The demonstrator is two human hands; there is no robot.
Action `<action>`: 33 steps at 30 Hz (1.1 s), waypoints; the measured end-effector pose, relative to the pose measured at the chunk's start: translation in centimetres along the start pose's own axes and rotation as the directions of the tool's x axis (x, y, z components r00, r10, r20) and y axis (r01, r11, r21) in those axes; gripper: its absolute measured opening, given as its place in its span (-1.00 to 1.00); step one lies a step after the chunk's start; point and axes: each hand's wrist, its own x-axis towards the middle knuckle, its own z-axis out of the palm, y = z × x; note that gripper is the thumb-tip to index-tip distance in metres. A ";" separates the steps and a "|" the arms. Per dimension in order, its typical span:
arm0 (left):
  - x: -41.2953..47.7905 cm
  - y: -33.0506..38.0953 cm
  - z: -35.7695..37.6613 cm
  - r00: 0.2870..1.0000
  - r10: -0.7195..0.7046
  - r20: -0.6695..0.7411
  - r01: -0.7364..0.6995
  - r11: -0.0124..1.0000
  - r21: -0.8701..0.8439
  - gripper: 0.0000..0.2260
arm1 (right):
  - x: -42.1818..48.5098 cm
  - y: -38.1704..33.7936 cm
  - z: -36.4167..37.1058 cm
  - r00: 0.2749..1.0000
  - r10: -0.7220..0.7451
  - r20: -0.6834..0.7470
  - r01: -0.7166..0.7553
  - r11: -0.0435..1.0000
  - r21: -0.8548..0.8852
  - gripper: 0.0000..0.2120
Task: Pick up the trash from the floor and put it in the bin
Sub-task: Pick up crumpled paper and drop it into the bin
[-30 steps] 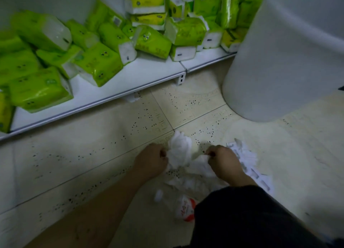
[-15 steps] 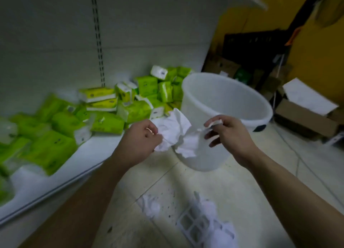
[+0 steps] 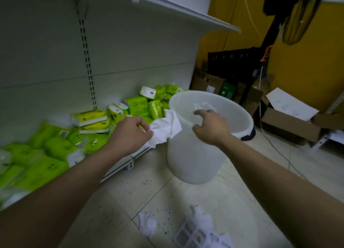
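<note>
A white plastic bin point(image 3: 193, 162) stands on the tiled floor beside the low shelf. My left hand point(image 3: 130, 134) pinches a crumpled white tissue point(image 3: 164, 128) just left of the bin's rim. My right hand point(image 3: 211, 126) hovers over the bin's opening with fingers spread and nothing in them. A small white scrap point(image 3: 203, 106) shows inside the bin just beyond its fingertips. More white trash lies on the floor near me: a tissue wad point(image 3: 148, 223) and a white plastic grid piece with paper point(image 3: 200, 231).
Green and yellow tissue packs point(image 3: 55, 151) crowd the low white shelf on the left. Cardboard boxes point(image 3: 292, 121) and a black crate point(image 3: 232, 61) sit against the yellow wall behind the bin. A thin cable point(image 3: 279, 151) runs across the floor on the right.
Both hands rose from the floor pile with white tissue and moved to the bin. The right hand let go and now hangs open over the bin; the left still holds tissue.
</note>
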 end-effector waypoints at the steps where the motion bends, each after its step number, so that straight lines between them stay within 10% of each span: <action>1: -0.5 -0.7 -0.2 1.000 0.002 0.004 -0.002 1.000 -0.004 -0.93 | -0.7 -1.9 0.0 0.989 -0.119 0.084 0.105 0.983 0.150 -0.49; 5: -1.5 -2.6 -1.2 1.000 0.013 0.000 -0.013 0.990 -0.144 -0.95 | -2.6 -8.8 0.8 0.787 -0.359 0.502 0.070 0.860 0.506 -0.69; 10: -1.1 -2.1 -2.6 0.981 0.166 0.105 -0.163 0.986 -0.038 -0.79 | 0.6 -6.4 1.4 1.000 0.007 -0.005 -0.004 0.899 0.437 -0.88; 15: -2.0 -3.7 -2.4 0.952 0.164 0.259 -0.179 0.983 0.034 -0.77 | 3.4 0.8 0.4 0.935 0.352 0.042 -0.351 0.936 -0.037 -0.14; 21: -6.9 -9.9 0.6 0.895 0.022 0.445 -0.119 0.974 0.193 -0.72 | -0.4 -2.9 6.3 0.975 0.079 -0.208 -0.116 0.979 -0.170 -0.56; 25: -10.7 -14.5 1.7 0.816 -0.119 0.566 -0.096 0.937 0.336 -0.68 | -4.1 -8.1 13.2 0.988 0.038 0.152 -0.031 0.998 -0.049 -0.63; 28: -13.1 -17.6 2.5 0.766 -0.230 0.600 -0.077 0.894 0.441 -0.68 | -7.4 -8.5 19.5 0.830 0.059 0.554 0.003 0.994 -0.110 -0.59; 33: -20.6 -24.0 5.3 0.691 -0.404 0.600 0.076 0.865 0.495 -0.63 | -15.0 -4.3 28.2 0.761 0.124 0.636 -0.076 0.992 -0.102 -0.32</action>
